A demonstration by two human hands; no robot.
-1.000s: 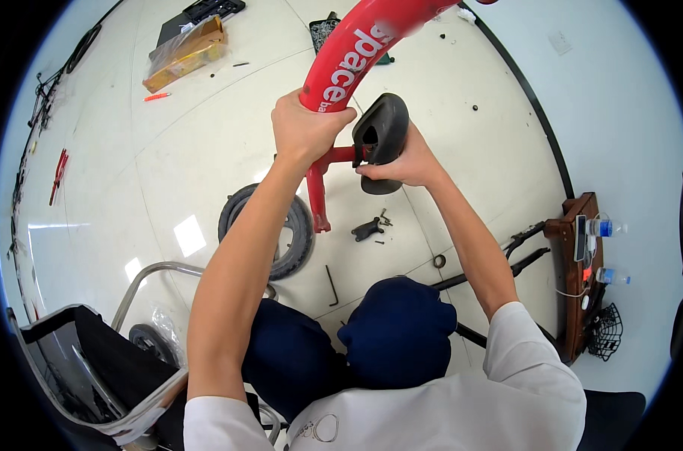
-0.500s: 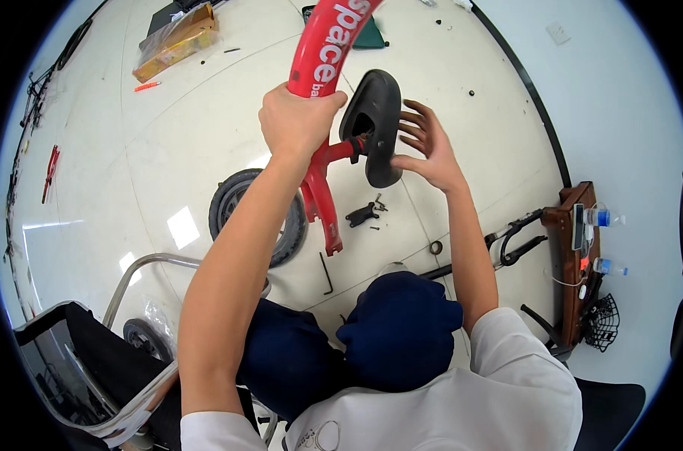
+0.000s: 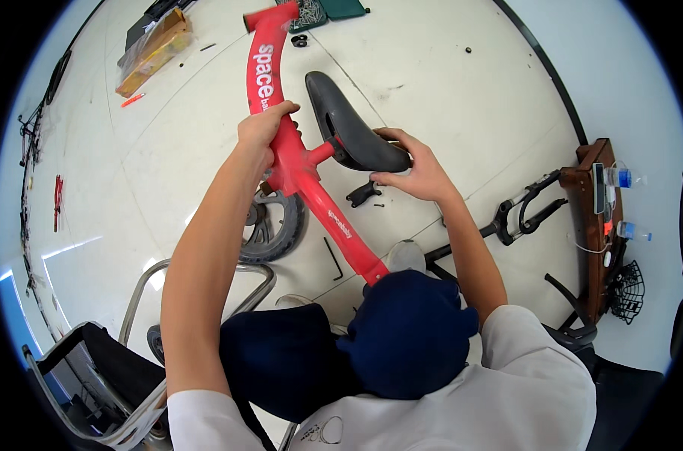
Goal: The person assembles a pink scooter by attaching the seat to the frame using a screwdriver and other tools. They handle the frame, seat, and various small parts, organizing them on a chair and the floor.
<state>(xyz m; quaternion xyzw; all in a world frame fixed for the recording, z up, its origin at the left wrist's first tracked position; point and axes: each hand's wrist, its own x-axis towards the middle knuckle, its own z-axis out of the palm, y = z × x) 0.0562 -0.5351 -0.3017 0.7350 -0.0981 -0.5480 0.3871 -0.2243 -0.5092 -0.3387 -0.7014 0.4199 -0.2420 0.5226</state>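
Observation:
A red balance-bike frame (image 3: 263,71) slants across the middle, its head tube at the top and its lower end by my right knee. My left hand (image 3: 266,131) is closed around the frame's main tube, just above the seat-post junction. A dark grey bike saddle (image 3: 356,135) sits on the frame's short post. My right hand (image 3: 416,165) grips the saddle's rounded end, thumb below and fingers above. Beneath the frame, a small wheel with a grey tyre (image 3: 285,229) lies on the floor, partly hidden.
A black bracket (image 3: 364,194) and an L-shaped hex key (image 3: 333,258) lie on the floor. To the right are a black bike fork (image 3: 507,222) and a brown wooden stand (image 3: 588,218) with bottles. A metal-framed chair (image 3: 142,286) stands left; a yellow box (image 3: 155,56) lies far left.
The frame has swung so its lower end points toward my right knee and its head tube shows. The saddle has turned with it. My right hand has closed on the saddle.

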